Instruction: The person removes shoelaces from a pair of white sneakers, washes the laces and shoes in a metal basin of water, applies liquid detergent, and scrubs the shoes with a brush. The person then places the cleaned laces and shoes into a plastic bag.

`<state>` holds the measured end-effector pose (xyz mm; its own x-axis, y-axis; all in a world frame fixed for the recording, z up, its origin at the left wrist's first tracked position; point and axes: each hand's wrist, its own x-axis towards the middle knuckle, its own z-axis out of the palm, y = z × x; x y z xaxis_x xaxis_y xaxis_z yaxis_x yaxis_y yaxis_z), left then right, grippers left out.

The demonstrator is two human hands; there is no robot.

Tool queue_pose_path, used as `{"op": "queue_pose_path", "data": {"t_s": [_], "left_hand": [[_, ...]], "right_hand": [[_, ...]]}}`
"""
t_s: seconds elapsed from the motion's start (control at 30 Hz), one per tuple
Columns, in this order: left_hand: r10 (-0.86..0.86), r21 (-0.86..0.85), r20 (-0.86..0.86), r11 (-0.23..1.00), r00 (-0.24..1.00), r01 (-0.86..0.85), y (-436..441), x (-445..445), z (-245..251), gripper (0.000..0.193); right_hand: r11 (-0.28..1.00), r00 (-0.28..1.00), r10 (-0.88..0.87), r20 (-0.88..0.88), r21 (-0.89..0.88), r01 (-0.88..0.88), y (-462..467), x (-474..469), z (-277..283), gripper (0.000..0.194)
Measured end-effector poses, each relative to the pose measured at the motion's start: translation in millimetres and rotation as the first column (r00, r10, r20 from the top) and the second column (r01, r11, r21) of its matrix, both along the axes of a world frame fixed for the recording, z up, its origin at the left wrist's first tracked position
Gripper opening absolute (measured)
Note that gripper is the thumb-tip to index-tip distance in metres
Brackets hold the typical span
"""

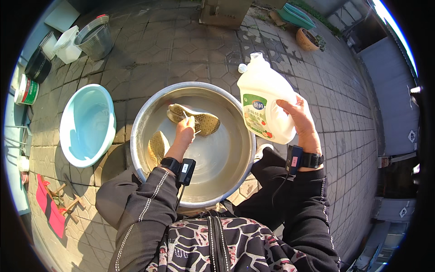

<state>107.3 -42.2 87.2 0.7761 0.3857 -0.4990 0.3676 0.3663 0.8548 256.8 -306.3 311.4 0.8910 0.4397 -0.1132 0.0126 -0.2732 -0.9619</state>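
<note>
A wide metal basin (234,180) with a little water in it stands in front of me. My left hand (186,132) grips a yellowish, dotted shoe (209,124) at its white laces, inside the basin. A second shoe (158,148) leans at the basin's left wall, partly covered by my left arm. At the basin's right rim, my right hand (300,114) holds a large white detergent bottle (261,85) by its handle. The bottle is nearly upright and its clear neck points away from me. A small white cap (242,68) shows beside the neck; whether it is attached, I cannot tell.
Left of the metal basin is a light-blue plastic basin (108,127) on the paving (136,73). Several buckets, one of them a grey bucket (102,42), line the left wall. A red dustpan-like object (47,207) lies lower left. A planter (306,40) stands far right.
</note>
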Motion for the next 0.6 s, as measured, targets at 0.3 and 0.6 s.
{"op": "queue_pose_path", "data": {"t_s": [0.3, 0.6], "left_hand": [[0.182, -0.244, 0.109, 0.958, 0.977, -0.151, -0.5, -22.8, 61.3, 0.026], [0.44, -0.635, 0.42, 0.767, 0.794, -0.089, 14.7, -9.1, 58.3, 0.045]], "right_hand": [[0.985, 0.993, 0.102, -0.054, -0.132, -0.108, 28.9, -39.2, -12.7, 0.034], [0.854, 0.952, 0.303, 0.035, -0.452, -0.256, 45.1, -49.0, -17.4, 0.037]]}}
